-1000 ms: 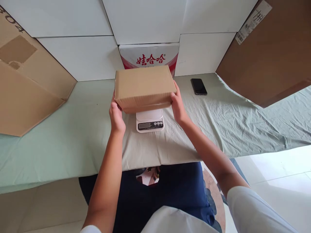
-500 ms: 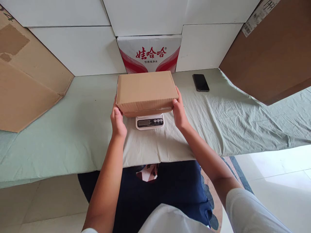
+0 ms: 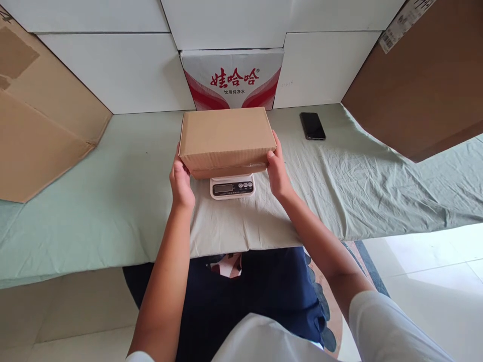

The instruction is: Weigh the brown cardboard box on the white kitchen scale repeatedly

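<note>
Left hand point(image 3: 181, 182) and right hand point(image 3: 278, 173) clamp the cardboard box point(image 3: 228, 131) over the scale point(image 3: 233, 189) — seemingly a placing step, calling for level, even support.

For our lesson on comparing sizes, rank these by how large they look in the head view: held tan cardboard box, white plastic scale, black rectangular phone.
1. Held tan cardboard box
2. White plastic scale, though partly hidden by the box
3. Black rectangular phone
</note>
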`<action>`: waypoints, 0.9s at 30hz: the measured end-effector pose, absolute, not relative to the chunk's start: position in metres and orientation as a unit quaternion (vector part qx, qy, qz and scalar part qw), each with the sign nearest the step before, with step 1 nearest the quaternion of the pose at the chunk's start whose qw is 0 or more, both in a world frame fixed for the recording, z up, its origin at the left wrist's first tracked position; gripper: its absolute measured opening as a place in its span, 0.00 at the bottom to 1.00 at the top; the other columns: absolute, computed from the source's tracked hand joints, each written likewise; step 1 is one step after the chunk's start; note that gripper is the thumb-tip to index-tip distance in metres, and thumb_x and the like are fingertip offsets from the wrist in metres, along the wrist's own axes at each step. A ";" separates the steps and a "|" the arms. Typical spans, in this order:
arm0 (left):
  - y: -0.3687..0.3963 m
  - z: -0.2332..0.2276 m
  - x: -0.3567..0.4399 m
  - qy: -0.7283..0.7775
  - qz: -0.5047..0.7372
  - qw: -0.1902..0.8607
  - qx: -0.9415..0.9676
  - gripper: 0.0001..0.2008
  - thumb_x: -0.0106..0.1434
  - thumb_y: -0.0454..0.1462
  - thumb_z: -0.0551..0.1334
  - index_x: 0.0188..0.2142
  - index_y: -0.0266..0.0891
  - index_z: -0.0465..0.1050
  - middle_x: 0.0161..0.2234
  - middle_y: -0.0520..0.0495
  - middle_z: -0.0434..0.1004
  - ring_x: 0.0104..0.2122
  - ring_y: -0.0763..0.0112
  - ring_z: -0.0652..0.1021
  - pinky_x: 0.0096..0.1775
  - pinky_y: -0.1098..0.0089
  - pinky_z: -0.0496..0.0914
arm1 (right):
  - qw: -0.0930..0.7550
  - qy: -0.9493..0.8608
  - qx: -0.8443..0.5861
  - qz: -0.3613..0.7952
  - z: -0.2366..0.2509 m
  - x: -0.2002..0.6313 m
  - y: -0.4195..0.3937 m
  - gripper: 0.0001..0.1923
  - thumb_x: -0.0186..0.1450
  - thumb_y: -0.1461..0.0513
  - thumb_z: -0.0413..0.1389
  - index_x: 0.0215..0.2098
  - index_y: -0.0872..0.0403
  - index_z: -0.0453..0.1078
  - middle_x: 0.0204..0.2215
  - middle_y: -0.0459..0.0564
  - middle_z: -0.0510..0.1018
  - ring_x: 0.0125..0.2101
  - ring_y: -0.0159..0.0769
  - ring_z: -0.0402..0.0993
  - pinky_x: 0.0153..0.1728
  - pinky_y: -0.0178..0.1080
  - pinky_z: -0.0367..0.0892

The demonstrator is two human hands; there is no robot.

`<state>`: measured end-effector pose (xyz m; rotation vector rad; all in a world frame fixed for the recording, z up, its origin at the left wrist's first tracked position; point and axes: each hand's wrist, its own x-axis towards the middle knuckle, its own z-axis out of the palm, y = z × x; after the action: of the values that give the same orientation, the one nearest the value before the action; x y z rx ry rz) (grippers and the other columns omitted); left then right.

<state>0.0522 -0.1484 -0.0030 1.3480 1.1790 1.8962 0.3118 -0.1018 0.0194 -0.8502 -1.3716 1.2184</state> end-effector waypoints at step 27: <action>-0.140 -0.030 0.028 0.422 0.725 0.244 0.486 0.45 0.70 0.75 0.52 0.75 0.61 0.71 0.83 0.53 0.59 0.84 0.50 0.54 0.82 0.48 0.54 | 0.554 -0.562 -0.385 0.478 -0.002 0.326 -0.088 0.49 0.69 0.27 0.45 0.82 0.27 0.44 0.86 0.35 0.51 0.87 0.49 0.43 0.87 0.67 0.46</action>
<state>0.0277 -0.1405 -0.0298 1.3271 1.1533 1.9802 0.3264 -0.0878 -0.0022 -0.9102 -1.3277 1.1294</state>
